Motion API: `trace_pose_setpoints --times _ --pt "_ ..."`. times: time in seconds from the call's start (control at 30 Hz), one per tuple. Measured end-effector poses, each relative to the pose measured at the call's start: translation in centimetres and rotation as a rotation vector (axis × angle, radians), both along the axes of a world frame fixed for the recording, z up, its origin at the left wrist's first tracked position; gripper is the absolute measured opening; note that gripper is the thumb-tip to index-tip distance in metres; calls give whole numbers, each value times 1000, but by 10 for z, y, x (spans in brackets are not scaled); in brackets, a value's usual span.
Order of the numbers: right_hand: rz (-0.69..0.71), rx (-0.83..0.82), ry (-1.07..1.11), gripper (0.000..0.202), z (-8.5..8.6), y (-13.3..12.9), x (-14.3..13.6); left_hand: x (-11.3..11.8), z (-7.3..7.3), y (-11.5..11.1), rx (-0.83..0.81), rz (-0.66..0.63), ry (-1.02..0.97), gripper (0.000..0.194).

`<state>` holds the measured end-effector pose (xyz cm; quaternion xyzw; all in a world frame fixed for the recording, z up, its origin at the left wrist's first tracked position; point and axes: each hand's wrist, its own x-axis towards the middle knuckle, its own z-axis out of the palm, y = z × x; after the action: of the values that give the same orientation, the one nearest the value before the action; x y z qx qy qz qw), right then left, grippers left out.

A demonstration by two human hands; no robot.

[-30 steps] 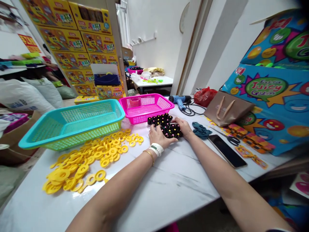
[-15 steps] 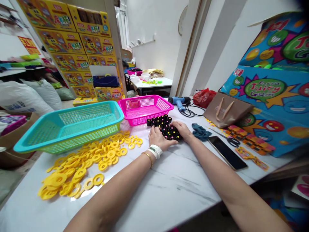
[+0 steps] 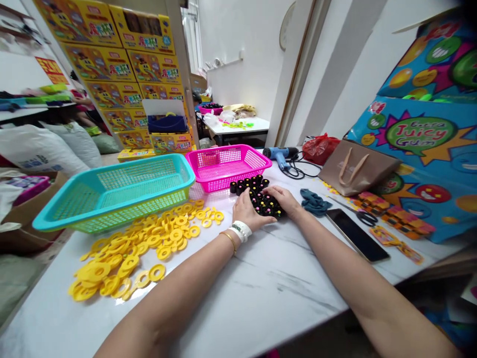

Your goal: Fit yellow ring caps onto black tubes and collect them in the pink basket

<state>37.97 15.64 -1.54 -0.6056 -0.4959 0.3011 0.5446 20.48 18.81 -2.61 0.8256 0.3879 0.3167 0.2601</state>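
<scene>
A tight cluster of small black cylinders (image 3: 261,202) with yellow and pink dots on their tops stands upright on the white marbled table. My left hand (image 3: 246,213) curves along the cluster's left and near side, thumb stretched out to the right and fingers apart from it. On the far right side, my right hand (image 3: 282,200) rests against the cylinders with its fingers extended. Between them the hands border the group without lifting any piece. Some cylinders are hidden behind the fingers. To the left lies a heap of yellow ring-shaped plastic pieces (image 3: 128,261).
Behind the hands sit a turquoise basket (image 3: 112,214) and a pink basket (image 3: 238,179). To the right are a blue heat gun (image 3: 280,155), a dark cloth (image 3: 314,201), a phone (image 3: 356,234), scissors (image 3: 366,217) and a brown paper bag (image 3: 357,169). Yellow boxes (image 3: 97,64) are stacked behind.
The whole view has shifted slightly, moving things a little to the right in the picture. My hands stay around the black cylinders, with hardly any movement against them.
</scene>
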Motion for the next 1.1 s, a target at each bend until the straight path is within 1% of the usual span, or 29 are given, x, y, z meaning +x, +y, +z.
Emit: trace_pose_setpoints --times 0.1,0.2,0.4,0.53,0.73,0.83,0.93,1.1 --pt "14 -5 22 39 1 -1 0 0 -1 4 0 -36 32 112" --pt "17 -11 67 41 0 -2 1 0 -2 7 -9 -41 36 106" --pt "-48 -49 149 45 -5 -1 -2 2 -3 7 -24 -63 42 108" --pt "-99 -80 167 45 -7 -1 -7 2 -1 2 -25 -63 44 111" --pt "-108 -78 143 39 -9 -1 -12 3 1 -10 -11 -34 53 114" --pt "-101 -73 108 30 -11 1 -11 4 3 -13 3 -8 63 112" --pt "-79 -62 64 22 -12 2 -10 5 3 -13 29 4 79 108" --pt "-66 -32 -19 22 -15 3 -7 7 3 -5 74 -20 92 107"
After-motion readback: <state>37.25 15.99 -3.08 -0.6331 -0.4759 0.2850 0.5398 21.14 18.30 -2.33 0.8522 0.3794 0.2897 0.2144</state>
